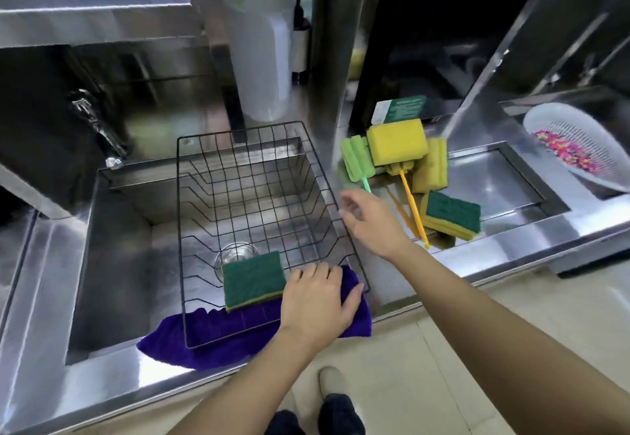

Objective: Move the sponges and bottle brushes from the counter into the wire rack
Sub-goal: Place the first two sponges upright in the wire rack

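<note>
Both hands are empty, left hand (318,301) flat on the rack (252,216) holding one sponge (253,279), right hand (370,219) spread toward the counter pile (409,175) left to move.

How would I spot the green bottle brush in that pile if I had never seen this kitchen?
Start at the black wire rack over the sink, then look just past its far right corner to the pile of sponges on the steel counter. The green bottle brush is the leftmost piece there: a ribbed light-green foam head on a thin teal handle, unlike the yellow-handled brush beside it.
</note>
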Tool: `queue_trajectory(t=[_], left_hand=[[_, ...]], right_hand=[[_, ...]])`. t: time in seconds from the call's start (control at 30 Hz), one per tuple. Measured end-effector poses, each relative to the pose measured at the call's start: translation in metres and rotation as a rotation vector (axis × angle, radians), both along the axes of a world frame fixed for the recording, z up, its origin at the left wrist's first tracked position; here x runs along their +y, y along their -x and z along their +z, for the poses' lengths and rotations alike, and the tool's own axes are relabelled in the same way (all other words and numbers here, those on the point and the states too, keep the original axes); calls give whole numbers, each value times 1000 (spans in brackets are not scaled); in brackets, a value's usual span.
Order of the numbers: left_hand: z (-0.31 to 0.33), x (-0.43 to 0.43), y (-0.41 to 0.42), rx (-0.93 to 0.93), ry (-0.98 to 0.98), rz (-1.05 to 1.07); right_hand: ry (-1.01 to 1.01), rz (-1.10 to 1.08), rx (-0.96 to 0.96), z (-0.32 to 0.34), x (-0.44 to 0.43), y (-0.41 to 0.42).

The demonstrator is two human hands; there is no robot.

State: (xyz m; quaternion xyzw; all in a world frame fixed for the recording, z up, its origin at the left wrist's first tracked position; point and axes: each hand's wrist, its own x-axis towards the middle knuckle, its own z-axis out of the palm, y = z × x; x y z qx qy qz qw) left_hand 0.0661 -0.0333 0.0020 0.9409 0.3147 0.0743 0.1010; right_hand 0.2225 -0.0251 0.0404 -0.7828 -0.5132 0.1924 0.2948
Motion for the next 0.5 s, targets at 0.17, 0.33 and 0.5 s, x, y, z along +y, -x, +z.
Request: queue_trajectory(t=[0.17,0.33,0.5], left_hand=[[4,-7,-23,122,33,-47],[-3,-5,-28,154,69,-31],[-5,-6,-27,182,52,-10]], right_hand=[[-14,-241,-257,-1,-29,-58],[298,-460,-245,-12,-59,-103],[462,-439,-198,-25,-81,-132]])
